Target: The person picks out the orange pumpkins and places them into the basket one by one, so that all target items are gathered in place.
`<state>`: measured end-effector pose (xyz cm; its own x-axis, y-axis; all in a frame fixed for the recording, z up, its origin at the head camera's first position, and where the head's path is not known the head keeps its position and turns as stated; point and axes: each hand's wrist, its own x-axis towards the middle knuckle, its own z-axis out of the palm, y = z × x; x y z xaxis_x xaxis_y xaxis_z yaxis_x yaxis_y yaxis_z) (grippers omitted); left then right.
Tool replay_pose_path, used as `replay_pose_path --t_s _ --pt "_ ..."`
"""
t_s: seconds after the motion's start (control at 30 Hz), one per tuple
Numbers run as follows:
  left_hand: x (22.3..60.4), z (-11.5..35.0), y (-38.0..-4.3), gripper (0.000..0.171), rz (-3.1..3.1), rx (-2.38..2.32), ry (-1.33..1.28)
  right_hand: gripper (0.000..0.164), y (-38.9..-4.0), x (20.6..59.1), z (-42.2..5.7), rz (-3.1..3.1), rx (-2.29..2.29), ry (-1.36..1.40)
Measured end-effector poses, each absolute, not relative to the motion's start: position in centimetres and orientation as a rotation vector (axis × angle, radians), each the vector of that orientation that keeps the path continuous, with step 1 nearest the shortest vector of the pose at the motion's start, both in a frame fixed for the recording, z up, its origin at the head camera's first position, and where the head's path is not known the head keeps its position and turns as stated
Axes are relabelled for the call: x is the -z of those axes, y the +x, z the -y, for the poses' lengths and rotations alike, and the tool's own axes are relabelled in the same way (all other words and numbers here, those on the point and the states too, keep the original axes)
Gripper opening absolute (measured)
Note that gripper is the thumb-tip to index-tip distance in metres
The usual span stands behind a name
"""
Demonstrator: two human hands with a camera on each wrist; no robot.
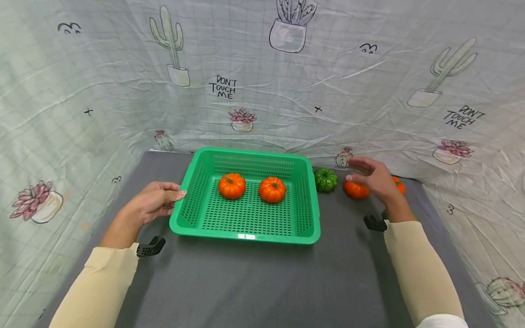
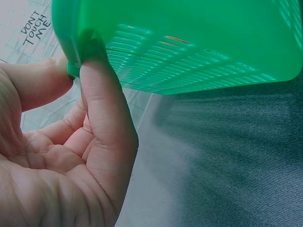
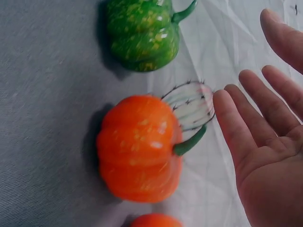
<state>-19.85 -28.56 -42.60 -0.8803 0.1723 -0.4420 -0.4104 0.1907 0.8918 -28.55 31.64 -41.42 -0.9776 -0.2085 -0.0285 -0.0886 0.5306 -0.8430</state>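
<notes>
A green plastic basket [image 1: 279, 238] with slotted walls stands mid-table, and two small orange pumpkins [image 1: 232, 187] lie inside it. My left hand [image 1: 153, 202] pinches the basket's left rim between thumb and index finger, as the left wrist view shows closely. Over an orange pumpkin [image 1: 356, 190] to the right of the basket hovers my right hand [image 1: 375, 180]. Its fingers are extended and apart from the pumpkin's green stem in the right wrist view. A green pumpkin [image 3: 142, 33] with yellow flecks sits beside that orange one, close to the basket's right side.
Another orange pumpkin [image 1: 398, 185] lies farther right, partly hidden behind my right wrist. A printed cloth [image 1: 270, 105] with cactus drawings hangs along the back and sides of the grey table [image 1: 254, 282].
</notes>
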Motion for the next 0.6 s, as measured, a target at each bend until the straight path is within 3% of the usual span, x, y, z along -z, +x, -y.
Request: replay_pose_path --t_s 0.6 --pt "42.8 28.7 -20.0 0.012 -2.016 -1.750 -0.232 0.081 -27.9 45.9 -32.7 -2.840 1.471 0.226"
